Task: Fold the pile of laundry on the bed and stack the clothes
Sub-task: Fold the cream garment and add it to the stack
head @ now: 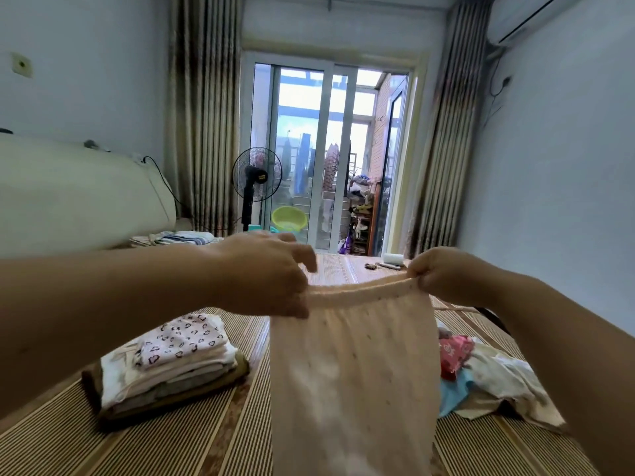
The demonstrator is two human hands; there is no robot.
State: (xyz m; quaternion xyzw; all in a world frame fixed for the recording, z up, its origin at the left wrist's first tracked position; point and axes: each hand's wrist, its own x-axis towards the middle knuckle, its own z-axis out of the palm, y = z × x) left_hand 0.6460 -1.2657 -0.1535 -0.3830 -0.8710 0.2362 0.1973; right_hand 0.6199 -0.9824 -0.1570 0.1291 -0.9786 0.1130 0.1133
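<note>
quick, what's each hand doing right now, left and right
Left hand: pinches the left end of the peach garment at its top edge.
Right hand: grips the right end of the same edge.

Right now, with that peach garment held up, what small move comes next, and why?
Probably lower the peach garment flat onto the mat: the left hand and right hand pinch its waistband ends, it hangs unfolded, and the folded stack sits at left.

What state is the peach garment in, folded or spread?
Spread: the left hand and right hand pinch its waistband, and the peach garment hangs down unfolded.
</note>
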